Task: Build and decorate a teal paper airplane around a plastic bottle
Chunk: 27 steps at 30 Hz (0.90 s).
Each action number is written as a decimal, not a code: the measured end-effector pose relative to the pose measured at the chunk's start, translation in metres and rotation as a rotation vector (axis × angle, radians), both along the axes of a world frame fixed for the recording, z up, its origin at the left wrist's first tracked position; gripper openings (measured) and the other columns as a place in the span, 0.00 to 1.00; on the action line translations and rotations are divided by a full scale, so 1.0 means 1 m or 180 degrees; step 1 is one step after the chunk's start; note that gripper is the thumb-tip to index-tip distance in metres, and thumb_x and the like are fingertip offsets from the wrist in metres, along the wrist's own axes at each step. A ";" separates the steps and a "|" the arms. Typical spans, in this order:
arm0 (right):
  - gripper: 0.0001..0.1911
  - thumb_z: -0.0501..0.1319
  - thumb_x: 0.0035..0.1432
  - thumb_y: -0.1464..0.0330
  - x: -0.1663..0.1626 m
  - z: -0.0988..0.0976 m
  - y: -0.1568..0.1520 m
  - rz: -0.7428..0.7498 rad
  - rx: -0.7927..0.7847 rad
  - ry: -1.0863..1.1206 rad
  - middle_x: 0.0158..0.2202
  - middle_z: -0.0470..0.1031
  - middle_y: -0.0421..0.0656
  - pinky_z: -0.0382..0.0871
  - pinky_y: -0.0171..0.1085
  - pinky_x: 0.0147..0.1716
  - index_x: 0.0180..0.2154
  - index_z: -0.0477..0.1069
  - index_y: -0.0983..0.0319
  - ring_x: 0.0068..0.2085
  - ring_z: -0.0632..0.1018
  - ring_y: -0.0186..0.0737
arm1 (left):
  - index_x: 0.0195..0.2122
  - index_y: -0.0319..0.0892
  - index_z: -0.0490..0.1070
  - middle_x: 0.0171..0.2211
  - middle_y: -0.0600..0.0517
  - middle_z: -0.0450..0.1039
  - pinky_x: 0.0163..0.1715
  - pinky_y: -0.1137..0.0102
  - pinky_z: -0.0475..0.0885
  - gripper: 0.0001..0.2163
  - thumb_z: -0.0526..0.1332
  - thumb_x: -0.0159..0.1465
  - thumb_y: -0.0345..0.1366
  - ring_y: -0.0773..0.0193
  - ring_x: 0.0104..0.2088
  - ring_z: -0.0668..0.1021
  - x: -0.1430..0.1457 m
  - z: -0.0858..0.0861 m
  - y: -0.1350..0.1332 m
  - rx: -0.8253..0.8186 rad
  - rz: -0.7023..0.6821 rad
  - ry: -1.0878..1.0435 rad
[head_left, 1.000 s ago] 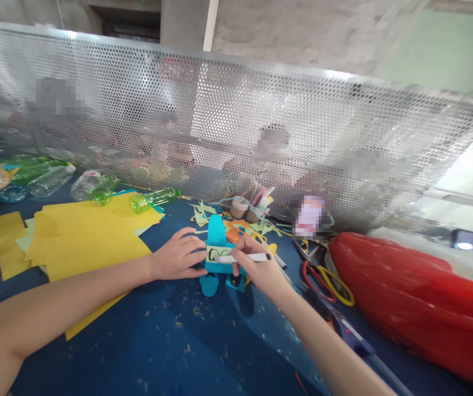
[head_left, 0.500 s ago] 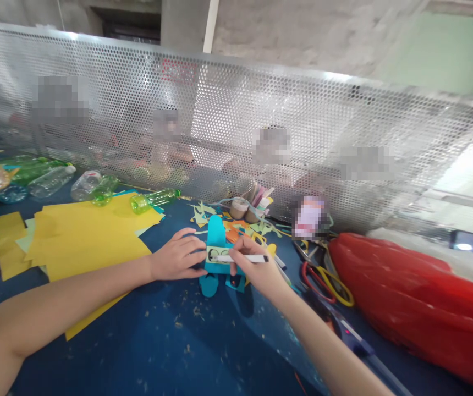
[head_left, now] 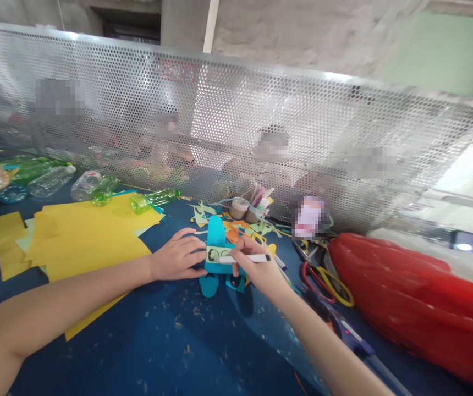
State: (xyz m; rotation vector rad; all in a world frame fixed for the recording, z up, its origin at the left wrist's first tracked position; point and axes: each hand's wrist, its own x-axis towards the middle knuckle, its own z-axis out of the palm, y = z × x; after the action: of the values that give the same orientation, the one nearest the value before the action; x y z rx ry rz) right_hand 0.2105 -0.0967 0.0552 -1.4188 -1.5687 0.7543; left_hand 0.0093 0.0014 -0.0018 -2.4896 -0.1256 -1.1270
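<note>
A white marker [head_left: 255,258] with a black end lies pinched in my right hand [head_left: 257,267]. Its tip meets a pale green label [head_left: 224,252] bearing dark, rounded drawn lines. That label is on a bright blue paper model [head_left: 215,231] with rounded flaps at its top and bottom. My left hand [head_left: 181,256] has its fingers spread, the tips touching the model's left edge. Part of the model's right side is hidden behind my right hand.
Yellow paper sheets [head_left: 92,236] and a green plastic bottle [head_left: 154,201] lie left. Paper scraps [head_left: 203,213] are behind the model. Scissors with yellow and red handles [head_left: 335,287], a glue gun [head_left: 354,341] and a red plastic bag [head_left: 410,297] are right. A perforated metal screen [head_left: 228,110] stands behind.
The marker in my right hand has shifted slightly right and down over the label. My left hand has stayed at the model's left edge.
</note>
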 end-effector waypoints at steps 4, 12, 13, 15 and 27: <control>0.09 0.56 0.53 0.65 -0.001 0.001 -0.001 -0.0045 -0.0037 -0.0039 0.15 0.70 0.33 0.59 0.34 0.22 0.23 0.59 0.56 0.19 0.67 0.35 | 0.38 0.41 0.68 0.37 0.48 0.75 0.55 0.57 0.63 0.12 0.60 0.62 0.45 0.61 0.39 0.76 0.000 0.000 0.000 0.0012 -0.0037 -0.0020; 0.09 0.57 0.54 0.63 0.000 -0.003 0.001 0.0022 0.0038 0.0085 0.16 0.71 0.34 0.62 0.36 0.25 0.24 0.59 0.57 0.21 0.69 0.36 | 0.38 0.42 0.68 0.37 0.48 0.75 0.55 0.57 0.63 0.11 0.60 0.62 0.45 0.60 0.39 0.76 0.000 0.000 0.000 0.0011 -0.0017 0.0015; 0.09 0.57 0.54 0.64 0.000 -0.003 0.001 0.0025 0.0013 0.0066 0.16 0.71 0.34 0.62 0.36 0.25 0.24 0.59 0.57 0.20 0.69 0.36 | 0.38 0.42 0.68 0.37 0.48 0.75 0.55 0.57 0.63 0.11 0.60 0.62 0.45 0.61 0.39 0.76 0.000 0.000 0.000 0.0012 -0.0015 0.0018; 0.10 0.56 0.53 0.64 0.000 -0.002 0.001 0.0014 -0.0033 0.0013 0.15 0.70 0.34 0.61 0.36 0.24 0.23 0.59 0.57 0.20 0.68 0.36 | 0.39 0.42 0.68 0.37 0.48 0.75 0.55 0.57 0.63 0.12 0.60 0.62 0.45 0.61 0.39 0.76 -0.001 0.000 0.000 0.0010 -0.0010 0.0008; 0.09 0.56 0.54 0.66 0.000 -0.002 0.001 0.0030 -0.0035 0.0056 0.14 0.70 0.33 0.60 0.35 0.24 0.23 0.59 0.56 0.19 0.67 0.36 | 0.38 0.41 0.69 0.37 0.48 0.75 0.54 0.57 0.63 0.12 0.60 0.62 0.45 0.60 0.39 0.76 0.000 0.001 0.000 0.0015 -0.0045 -0.0032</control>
State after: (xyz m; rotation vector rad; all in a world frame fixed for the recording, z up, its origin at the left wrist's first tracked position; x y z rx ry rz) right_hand 0.2109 -0.0959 0.0532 -1.4102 -1.5609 0.7801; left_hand 0.0096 0.0012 -0.0004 -2.4846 -0.1083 -1.1440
